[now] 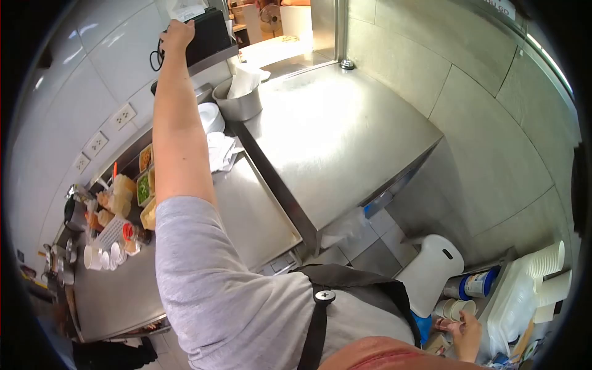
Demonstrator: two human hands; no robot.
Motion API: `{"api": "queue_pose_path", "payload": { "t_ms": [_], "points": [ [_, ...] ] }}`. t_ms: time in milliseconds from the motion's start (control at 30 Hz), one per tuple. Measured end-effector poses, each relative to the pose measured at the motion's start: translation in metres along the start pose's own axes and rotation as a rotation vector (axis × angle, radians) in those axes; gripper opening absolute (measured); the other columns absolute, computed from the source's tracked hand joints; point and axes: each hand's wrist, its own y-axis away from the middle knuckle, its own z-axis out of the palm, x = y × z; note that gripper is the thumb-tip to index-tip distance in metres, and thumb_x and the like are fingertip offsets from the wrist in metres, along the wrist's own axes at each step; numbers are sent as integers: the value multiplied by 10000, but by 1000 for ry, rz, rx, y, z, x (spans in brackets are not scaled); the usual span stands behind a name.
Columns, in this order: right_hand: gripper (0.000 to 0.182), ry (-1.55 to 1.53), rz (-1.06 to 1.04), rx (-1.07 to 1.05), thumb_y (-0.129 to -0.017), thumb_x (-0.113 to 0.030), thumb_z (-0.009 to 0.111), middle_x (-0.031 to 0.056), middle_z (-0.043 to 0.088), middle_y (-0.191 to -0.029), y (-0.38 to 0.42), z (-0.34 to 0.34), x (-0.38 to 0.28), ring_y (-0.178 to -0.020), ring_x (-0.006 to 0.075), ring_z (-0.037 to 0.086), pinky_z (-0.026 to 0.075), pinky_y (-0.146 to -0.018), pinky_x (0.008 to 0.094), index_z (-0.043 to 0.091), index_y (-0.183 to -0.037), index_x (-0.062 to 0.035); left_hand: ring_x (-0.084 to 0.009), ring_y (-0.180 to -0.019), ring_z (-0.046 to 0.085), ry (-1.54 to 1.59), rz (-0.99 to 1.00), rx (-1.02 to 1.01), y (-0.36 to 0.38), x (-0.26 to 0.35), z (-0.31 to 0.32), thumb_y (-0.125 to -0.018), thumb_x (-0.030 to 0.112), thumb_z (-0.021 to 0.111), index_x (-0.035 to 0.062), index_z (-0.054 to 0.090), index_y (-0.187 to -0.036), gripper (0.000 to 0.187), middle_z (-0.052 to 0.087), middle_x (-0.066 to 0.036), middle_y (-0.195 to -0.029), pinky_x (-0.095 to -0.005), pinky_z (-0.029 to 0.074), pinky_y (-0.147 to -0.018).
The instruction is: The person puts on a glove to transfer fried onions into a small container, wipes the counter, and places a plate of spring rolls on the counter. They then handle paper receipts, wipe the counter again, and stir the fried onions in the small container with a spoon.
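Note:
My left arm stretches up to a black boxy device (208,38) on a wall shelf, which looks like a receipt printer with white paper at its top. My left hand (177,37) curls its fingers against the device's near upper corner. Down at the lower right, my right hand (467,336) is beside some stacked paper cups (459,309). Its fingers are bent together over a small pinkish thing (443,324) that I cannot make out.
A steel counter (345,135) extends below the serving window, with a steel pot (239,105) at its left. Condiments and a red-lidded jar (131,233) stand on the left worktop. A white stool (431,271) stands low, near a shelf of stacked cups (547,262).

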Motion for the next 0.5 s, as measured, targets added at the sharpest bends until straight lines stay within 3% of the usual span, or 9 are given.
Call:
{"api": "queue_pose_path", "payload": {
  "t_ms": [67,167,233,267,367,400,500],
  "points": [
    [437,58,-54,66,-562,-21,699,166,603,-842,-16,-1,-29,-772,294,593,468,-672,347,576,-978,25,-395,-1210,334,42,-9,-2,-30,-12,14,-814,459,501,19,378,-1242,626,468,-187,-1252,-516,312,-942],
    [467,39,-73,-35,-553,-44,702,143,599,-882,-38,-7,-70,-782,299,575,449,-703,356,566,-996,17,-402,-1157,413,81,-32,45,-56,-19,31,-812,405,504,6,416,-1198,561,518,-226,-1174,-463,343,-947],
    [525,194,-226,-32,-539,-63,740,163,587,-947,-52,-10,-89,-860,346,560,435,-734,389,559,-1027,2,-389,-1098,486,200,-132,-43,-84,-31,41,-795,387,519,-10,432,-1172,554,553,-237,-1114,-420,373,-930],
    [525,196,-219,-33,-539,-63,740,163,587,-947,-59,-12,-101,-860,346,560,435,-734,389,559,-1027,2,-382,-1039,536,189,-61,-47,-100,-42,50,-778,393,538,-24,431,-1179,588,561,-240,-1099,-401,399,-904],
    [489,266,-362,37,-547,-89,733,146,587,-944,-84,-23,-144,-902,334,533,409,-770,395,575,-1003,-8,-379,-1030,540,307,-132,-8,-108,-45,56,-752,407,573,-43,482,-1136,599,576,-247,-1061,-406,406,-888],
    [489,300,-389,22,-542,-92,729,142,583,-939,-91,-28,-160,-886,333,530,402,-771,396,574,-1000,-13,-358,-986,568,346,-93,41,-105,-44,55,-731,407,605,-10,574,-1044,523,607,-214,-1011,-406,413,-873],
    [475,331,-479,50,-543,-116,718,124,574,-936,-110,-31,-194,-855,319,521,389,-767,389,576,-988,-32,-316,-918,601,360,-64,122,-101,-42,48,-747,376,609,33,631,-948,399,644,-151,-931,-394,438,-823]
  ]
}}
